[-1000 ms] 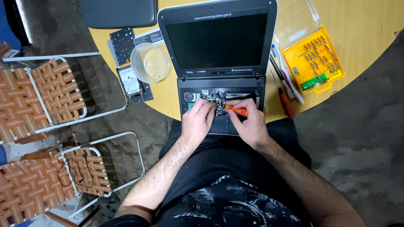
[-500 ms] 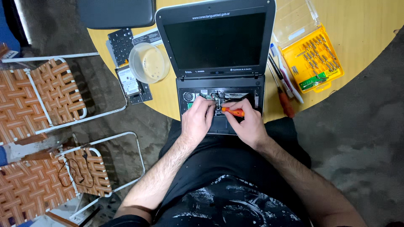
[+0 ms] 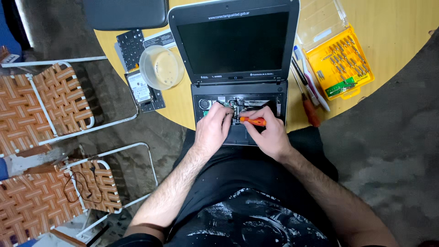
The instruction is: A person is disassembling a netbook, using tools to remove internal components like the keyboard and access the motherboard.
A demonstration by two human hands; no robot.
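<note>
Nothing much has shifted; both hands stay over the open laptop point(image 3: 238, 110), frame centre
Right hand point(image 3: 270, 132) grips an orange screwdriver point(image 3: 253, 121); left hand point(image 3: 212, 128) rests curled on the laptop's insides, holding nothing visible

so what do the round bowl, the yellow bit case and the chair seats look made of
Bowl: translucent plastic, likely; milky and see-through.
Yellow bit case: glossy plastic tray with a clear lid.
Chair seats: woven orange and white straps, probably vinyl, on white metal tubing.

I see a dark laptop point(image 3: 238, 50) open at the tabletop's point(image 3: 393, 32) near edge, its screen black and tilted back, its keyboard removed so the boards and wiring inside the base show. A small orange-handled screwdriver point(image 3: 254, 121) lies nearly level over that open base, tip pointing left into the middle.
</note>
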